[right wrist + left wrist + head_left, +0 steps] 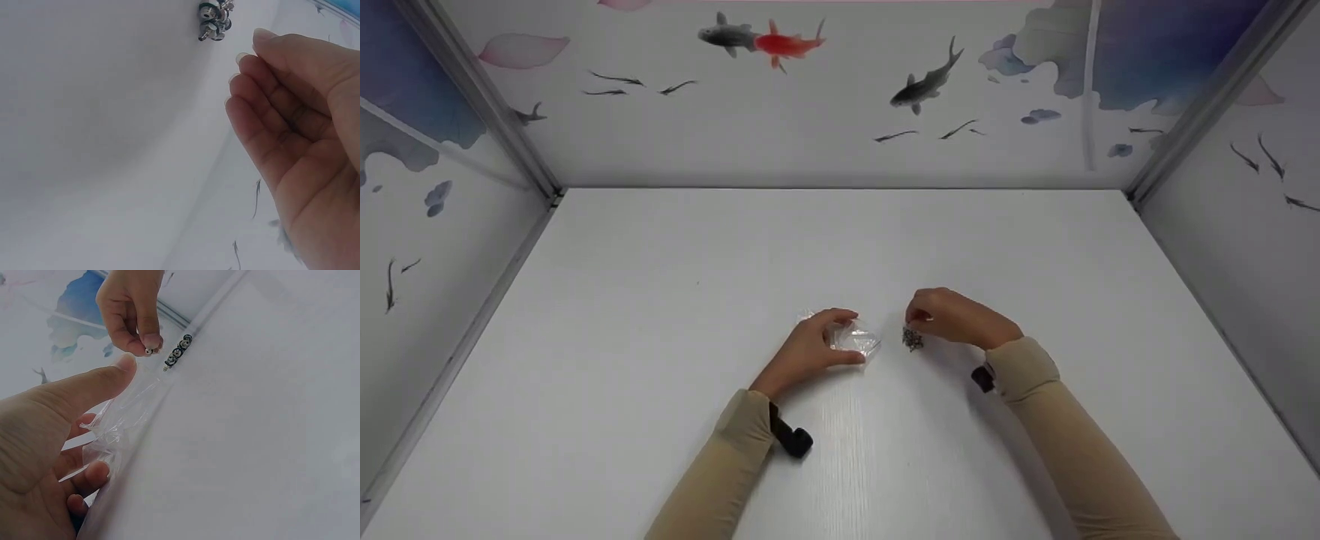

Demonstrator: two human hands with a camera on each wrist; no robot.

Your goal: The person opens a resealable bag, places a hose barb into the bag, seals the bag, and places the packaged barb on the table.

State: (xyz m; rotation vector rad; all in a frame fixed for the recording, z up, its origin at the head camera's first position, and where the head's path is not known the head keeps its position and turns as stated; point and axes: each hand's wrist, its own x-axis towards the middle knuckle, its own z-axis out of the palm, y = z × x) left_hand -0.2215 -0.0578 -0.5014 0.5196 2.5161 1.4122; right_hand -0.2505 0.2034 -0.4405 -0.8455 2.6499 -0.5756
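My left hand (808, 349) curves round a crinkled clear plastic bag (856, 341), thumb on the near side and fingers on the far side. In the left wrist view the bag (126, 410) spreads between its thumb and curled fingers. To the right, my right hand (956, 315) is close over a small pile of shiny metal pieces with dark rings (913, 339). Its thumb and forefinger pinch one small silver piece (149, 351), seen in the left wrist view. The right wrist view shows the pile (215, 19) just beyond the fingertips; the pinched piece is hidden there.
Both hands work over a white table (660, 420). Printed panels with fish stand along its back (840, 142) and both sides, joined by grey metal corner posts (499, 90). A black wrist device (793, 441) sits at the left cuff, another (982, 379) at the right.
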